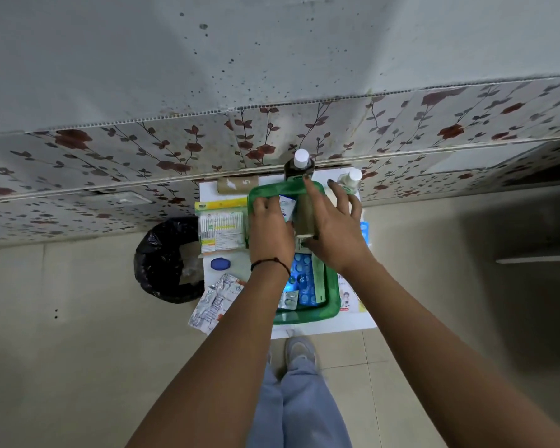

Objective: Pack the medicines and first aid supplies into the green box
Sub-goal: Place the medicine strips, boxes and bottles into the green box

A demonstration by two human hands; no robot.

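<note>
The green box (332, 302) sits on the small white table (324, 328), blue blister packs (304, 279) already inside. The right hand (333, 227) clasps a brown roll (306, 215) over it, likely to lay it in; the left hand (270, 227), fingers curled, presses a white packet (286, 206) aside for room.

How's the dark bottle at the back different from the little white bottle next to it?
The dark bottle looks bigger, with dark contents and a green label; the white bottle looks smaller and pale all over. The dark bottle stands behind the green box, the white bottle by the right hand. Both are upright, white-capped and unpacked.
</note>
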